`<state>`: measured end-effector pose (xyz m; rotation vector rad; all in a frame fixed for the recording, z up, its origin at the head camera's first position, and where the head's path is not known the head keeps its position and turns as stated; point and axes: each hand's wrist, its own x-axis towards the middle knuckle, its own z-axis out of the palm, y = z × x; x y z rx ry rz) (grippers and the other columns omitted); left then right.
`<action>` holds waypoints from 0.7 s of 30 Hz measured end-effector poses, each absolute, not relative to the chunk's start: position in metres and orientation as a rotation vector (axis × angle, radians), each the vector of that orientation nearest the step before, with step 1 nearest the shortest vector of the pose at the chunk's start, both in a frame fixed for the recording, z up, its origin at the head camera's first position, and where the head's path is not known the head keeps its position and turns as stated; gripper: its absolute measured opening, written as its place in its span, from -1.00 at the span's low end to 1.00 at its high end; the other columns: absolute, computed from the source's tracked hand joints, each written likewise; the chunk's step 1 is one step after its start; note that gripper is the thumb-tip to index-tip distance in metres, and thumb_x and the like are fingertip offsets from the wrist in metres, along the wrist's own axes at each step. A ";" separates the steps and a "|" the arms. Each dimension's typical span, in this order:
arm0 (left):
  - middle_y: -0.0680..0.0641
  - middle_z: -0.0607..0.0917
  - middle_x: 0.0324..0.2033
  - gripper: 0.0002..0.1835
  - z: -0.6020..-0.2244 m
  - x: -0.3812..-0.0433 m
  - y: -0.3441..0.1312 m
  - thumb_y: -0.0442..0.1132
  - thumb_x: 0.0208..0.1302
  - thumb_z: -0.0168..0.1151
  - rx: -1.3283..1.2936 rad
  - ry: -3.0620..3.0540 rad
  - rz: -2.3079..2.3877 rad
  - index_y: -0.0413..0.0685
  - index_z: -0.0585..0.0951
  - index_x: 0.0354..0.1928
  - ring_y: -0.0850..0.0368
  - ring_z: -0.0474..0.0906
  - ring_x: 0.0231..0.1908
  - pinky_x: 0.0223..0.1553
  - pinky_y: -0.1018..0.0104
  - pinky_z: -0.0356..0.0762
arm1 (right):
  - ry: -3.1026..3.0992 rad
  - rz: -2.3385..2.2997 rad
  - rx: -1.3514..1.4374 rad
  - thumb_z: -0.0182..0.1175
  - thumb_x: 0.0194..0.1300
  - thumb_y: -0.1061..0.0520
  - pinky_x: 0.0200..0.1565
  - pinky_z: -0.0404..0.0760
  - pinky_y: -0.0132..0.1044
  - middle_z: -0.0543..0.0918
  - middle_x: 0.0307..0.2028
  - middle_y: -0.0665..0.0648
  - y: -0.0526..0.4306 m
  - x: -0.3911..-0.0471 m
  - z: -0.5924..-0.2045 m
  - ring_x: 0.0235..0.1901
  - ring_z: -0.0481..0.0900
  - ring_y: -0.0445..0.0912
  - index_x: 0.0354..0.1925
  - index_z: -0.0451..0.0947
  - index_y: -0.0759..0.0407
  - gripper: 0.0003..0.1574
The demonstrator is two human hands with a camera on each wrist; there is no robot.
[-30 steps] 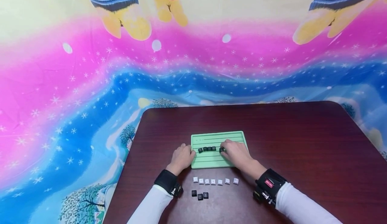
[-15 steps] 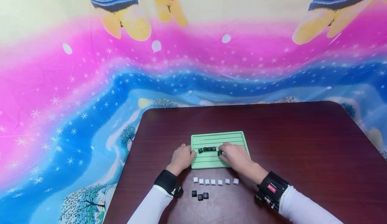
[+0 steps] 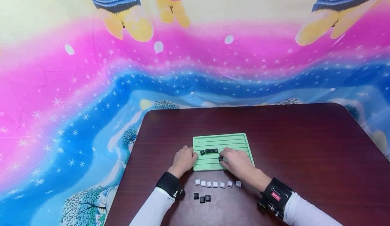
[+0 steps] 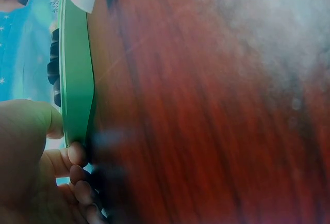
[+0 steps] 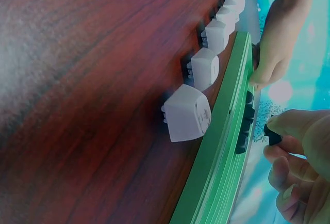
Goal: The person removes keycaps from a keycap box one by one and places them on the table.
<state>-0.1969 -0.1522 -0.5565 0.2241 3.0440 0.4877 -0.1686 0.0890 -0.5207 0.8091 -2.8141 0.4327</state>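
A green grooved tray (image 3: 208, 167) lies on the table. My left hand (image 3: 182, 160) grips its left edge, with thumb and index finger at the corner in the left wrist view. My right hand (image 3: 239, 163) is over the tray's right part and pinches a black keycap (image 5: 273, 136) between thumb and fingertip. In the right wrist view that keycap shows above the tray surface. To its left, a short row of black keycaps (image 3: 211, 150) sits along a groove of the tray, the leftmost slightly askew.
In front of the tray stretches a row of several white keycaps (image 3: 215, 184). Nearer to me lie 3 black keycaps (image 3: 202, 200) on the brown table (image 3: 292, 141). A colourful printed cloth (image 3: 213, 60) hangs behind the table.
My right hand has drawn the black keycap from near the row's right end toward me and slightly left. The left hand has stayed on the tray edge.
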 end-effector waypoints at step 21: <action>-0.03 0.38 -0.55 -0.65 -0.552 -0.195 -0.152 -0.14 0.41 0.01 0.235 3.039 0.485 0.01 0.38 -0.59 0.07 0.27 -0.56 -0.49 0.24 0.26 | -2.740 0.402 0.886 0.46 0.12 0.07 -0.58 0.43 -0.39 0.70 -0.32 -0.03 0.086 -0.154 -0.516 -0.50 0.62 -0.17 -0.24 0.68 0.04 -0.78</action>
